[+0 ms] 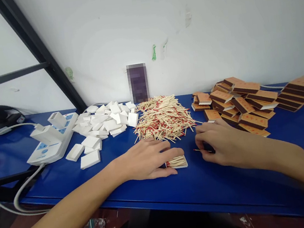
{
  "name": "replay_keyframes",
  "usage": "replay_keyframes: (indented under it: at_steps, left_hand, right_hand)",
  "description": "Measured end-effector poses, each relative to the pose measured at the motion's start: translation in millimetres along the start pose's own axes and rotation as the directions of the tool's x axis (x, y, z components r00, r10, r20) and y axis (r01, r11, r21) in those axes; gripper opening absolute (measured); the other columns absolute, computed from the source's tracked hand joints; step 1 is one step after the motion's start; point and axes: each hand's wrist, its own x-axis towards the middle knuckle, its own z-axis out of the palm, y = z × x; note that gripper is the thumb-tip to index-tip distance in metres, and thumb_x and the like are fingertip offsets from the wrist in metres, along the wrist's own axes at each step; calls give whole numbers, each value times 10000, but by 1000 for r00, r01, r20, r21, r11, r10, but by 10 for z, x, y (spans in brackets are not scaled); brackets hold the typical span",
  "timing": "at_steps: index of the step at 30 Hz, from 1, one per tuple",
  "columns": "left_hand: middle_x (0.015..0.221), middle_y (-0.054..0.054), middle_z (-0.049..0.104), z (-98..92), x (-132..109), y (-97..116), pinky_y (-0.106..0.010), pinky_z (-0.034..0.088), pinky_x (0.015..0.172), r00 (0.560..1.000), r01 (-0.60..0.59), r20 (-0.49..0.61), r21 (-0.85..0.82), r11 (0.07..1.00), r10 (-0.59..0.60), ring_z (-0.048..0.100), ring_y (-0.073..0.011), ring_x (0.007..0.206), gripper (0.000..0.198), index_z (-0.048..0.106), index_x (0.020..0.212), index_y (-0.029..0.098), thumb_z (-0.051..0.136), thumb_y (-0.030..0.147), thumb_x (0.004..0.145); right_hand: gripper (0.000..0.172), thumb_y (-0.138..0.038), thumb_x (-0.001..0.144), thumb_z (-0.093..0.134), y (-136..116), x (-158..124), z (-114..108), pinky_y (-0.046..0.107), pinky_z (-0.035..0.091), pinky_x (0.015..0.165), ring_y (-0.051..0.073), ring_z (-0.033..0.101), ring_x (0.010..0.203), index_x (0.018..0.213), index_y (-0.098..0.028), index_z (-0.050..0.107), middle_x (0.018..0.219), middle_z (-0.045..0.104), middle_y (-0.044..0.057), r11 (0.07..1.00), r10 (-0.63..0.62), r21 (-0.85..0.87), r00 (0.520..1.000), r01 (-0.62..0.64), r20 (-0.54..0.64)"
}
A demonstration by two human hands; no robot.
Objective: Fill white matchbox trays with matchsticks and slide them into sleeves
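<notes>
My left hand [149, 159] is closed around a small white matchbox tray [186, 162] on the blue table, thumb at its near side and fingers over the top. Matches [175, 162] with red heads fill the part of the tray that shows; my hand covers the rest. To the right, my right hand [215, 141] is curled, thumb and fingertips pinched on a single match [196, 150] low over the table. Behind both hands rises a large heap of loose matches [164, 120].
White empty trays [111, 125] are heaped left of the matches. Orange-and-brown matchbox sleeves or boxes [240, 101] pile up at right, beside a neat stack [299, 93]. A power strip [57, 148] with plugs and cables lies at left. A blurred purple object [138, 83] stands against the wall.
</notes>
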Motion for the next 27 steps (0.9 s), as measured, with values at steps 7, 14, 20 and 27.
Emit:
replay_keyframes:
  at_steps: [7,14,20,27]
  left_hand:
    - [950,-37,680,38,11,17,-321,482,750,985,103,-114,-193,976,-127,669,-221,826,502,475,1160,195,656,552,857]
    - [849,-16,651,27,30,13,-305,459,696,977,174,-84,-216,961,-196,632,-190,721,349,465,985,204,651,447,817]
    - [830,-30,632,-48,-24,-102,-310,460,681,966,51,-236,-245,968,-110,597,-185,724,332,501,959,193,534,510,866]
    - [724,-8,595,-96,-123,-338,-279,413,618,865,204,-445,-111,973,-232,522,-142,637,161,543,874,176,415,235,951]
  right_hand:
    - [106,-113,836,554,-320,109,20,309,387,718,162,558,732,795,-207,581,755,605,-3,959,-135,222,971,178,-195]
    - [60,-259,887,583,-425,76,114,331,468,740,193,580,829,881,-200,572,914,600,46,933,-126,319,981,168,-149]
    - [139,-194,848,608,-415,66,117,322,489,761,187,588,872,964,-218,537,947,605,26,904,-164,387,984,180,-76]
    - [176,-206,831,619,-388,36,122,303,488,713,180,596,826,981,-232,531,944,611,27,904,-122,403,990,141,-73]
